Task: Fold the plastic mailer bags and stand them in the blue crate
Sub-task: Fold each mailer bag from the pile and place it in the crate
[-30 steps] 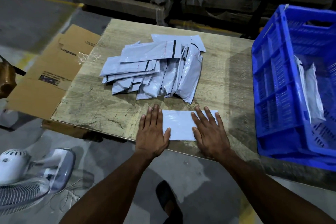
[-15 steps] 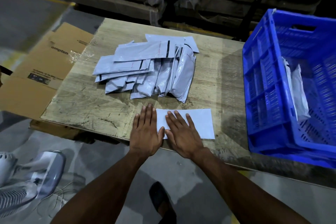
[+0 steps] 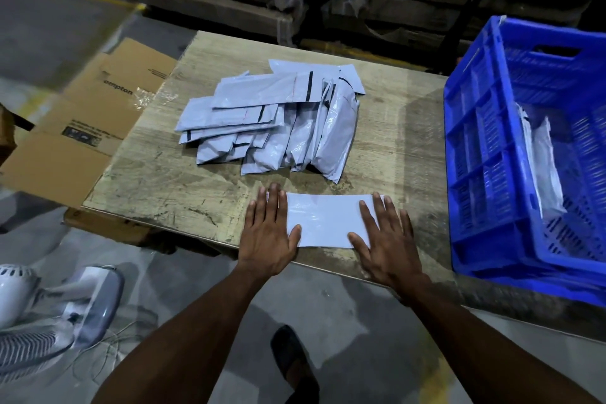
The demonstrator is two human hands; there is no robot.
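Just then both palms lay flat on the pale grey folded plastic mailer bag (image 3: pixel 323 221), which sat at the near edge of the worn wooden tabletop (image 3: pixel 393 128). The left hand (image 3: pixel 267 236) pinned its left end and the right hand (image 3: pixel 387 239) its right end, fingers straight and spread, gripping nothing, simply pressing down.

To my eye the step in hand was flattening the fold. Done well, it would want firm, even pressure carried out to both ends so the trapped air leaves and the crease sets (slick plastic tends to spring open again), with the edges kept square before the bag is lifted.

Half a second earlier the right hand had been near the middle of the bag, close beside the left; by this moment it had swept outward to the far right end, while the left had stayed put.

Beyond the hands lay the loose heap of grey mailer bags with black strips (image 3: pixel 275 121), not yet folded as far as I could judge. The blue slatted plastic crate (image 3: pixel 475 147) stood on the right, with a few whitish bags (image 3: pixel 541 170) upright inside.
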